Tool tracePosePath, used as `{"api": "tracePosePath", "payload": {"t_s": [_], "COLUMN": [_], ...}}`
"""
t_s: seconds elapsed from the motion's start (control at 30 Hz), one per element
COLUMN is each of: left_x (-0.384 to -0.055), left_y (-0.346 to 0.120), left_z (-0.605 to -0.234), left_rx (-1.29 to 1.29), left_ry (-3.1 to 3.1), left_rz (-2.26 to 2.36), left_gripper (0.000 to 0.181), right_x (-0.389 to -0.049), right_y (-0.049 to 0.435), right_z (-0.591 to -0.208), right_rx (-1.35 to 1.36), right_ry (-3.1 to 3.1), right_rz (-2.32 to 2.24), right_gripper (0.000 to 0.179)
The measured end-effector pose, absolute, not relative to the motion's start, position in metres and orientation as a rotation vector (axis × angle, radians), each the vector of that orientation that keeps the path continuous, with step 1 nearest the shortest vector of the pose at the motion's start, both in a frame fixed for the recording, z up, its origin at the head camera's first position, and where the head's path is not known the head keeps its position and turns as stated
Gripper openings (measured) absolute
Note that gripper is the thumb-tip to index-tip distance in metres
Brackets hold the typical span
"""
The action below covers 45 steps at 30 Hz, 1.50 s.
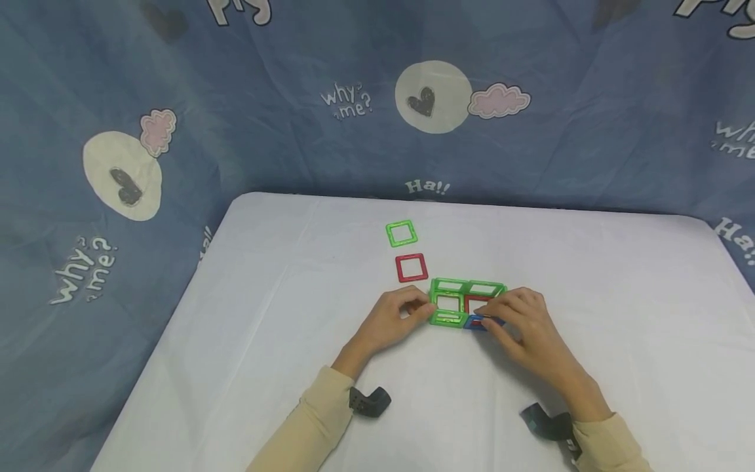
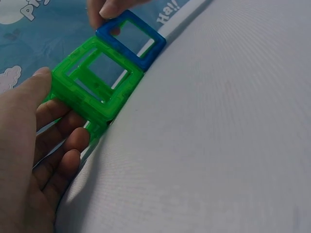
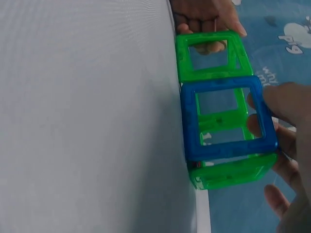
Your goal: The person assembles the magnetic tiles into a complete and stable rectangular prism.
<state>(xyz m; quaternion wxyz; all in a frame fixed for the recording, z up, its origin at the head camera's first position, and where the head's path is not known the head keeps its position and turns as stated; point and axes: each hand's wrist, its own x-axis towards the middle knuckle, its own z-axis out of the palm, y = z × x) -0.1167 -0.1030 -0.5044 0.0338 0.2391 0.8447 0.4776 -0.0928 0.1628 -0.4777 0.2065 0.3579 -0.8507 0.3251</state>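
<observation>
An open-topped box of square magnetic tiles (image 1: pixel 449 313) stands on the table, two cells wide, its walls mostly green. A red tile (image 1: pixel 468 298) shows inside the right cell. A blue tile (image 3: pixel 191 121) forms the front wall of that cell, beside a green front tile (image 2: pixel 80 99). My right hand (image 1: pixel 525 328) pinches the blue tile at its upper edge, thumb outside and fingertips behind. At the other end, my left hand (image 1: pixel 392 321) holds the box by its left side wall, thumb at the upper corner and fingers curled against the side.
Behind the box and to its left, a loose red square tile (image 1: pixel 411 267) lies flat, with a loose green square tile (image 1: pixel 402 233) farther back. A white cloth covers the table (image 1: pixel 283 275). A blue printed curtain (image 1: pixel 330 151) hangs behind and at the left.
</observation>
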Motion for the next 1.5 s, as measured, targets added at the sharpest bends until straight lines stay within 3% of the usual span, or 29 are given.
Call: {"api": "tracePosePath", "payload": {"t_s": [0.13, 0.43, 0.83, 1.1, 1.27, 1.5], "left_x": [-0.117, -0.118, -0.116, -0.116, -0.116, -0.116], "left_y": [-0.103, -0.103, -0.104, -0.102, -0.102, -0.103], "left_z": [-0.504, -0.506, -0.508, -0.507, -0.507, -0.508], "left_rx": [0.750, 0.759, 0.757, 0.769, 0.764, 0.701], "left_ry": [2.602, 2.594, 2.626, 2.624, 2.637, 2.653], "left_rz": [1.477, 1.485, 1.486, 1.490, 1.493, 1.511], "left_gripper": [0.014, 0.015, 0.019, 0.020, 0.019, 0.023], "right_x": [-0.091, -0.092, -0.092, -0.085, -0.087, -0.088], "right_y": [0.161, 0.164, 0.192, 0.200, 0.199, 0.199], "right_z": [-0.477, -0.480, -0.496, -0.505, -0.505, -0.508], "right_rx": [0.992, 0.976, 0.718, 0.599, 0.710, 0.763], "right_ry": [-2.410, -2.372, -2.429, -2.605, -2.648, -2.661], "right_rz": [0.881, 0.978, 1.474, 1.598, 1.398, 1.340], "right_gripper": [0.021, 0.022, 0.054, 0.044, 0.033, 0.031]}}
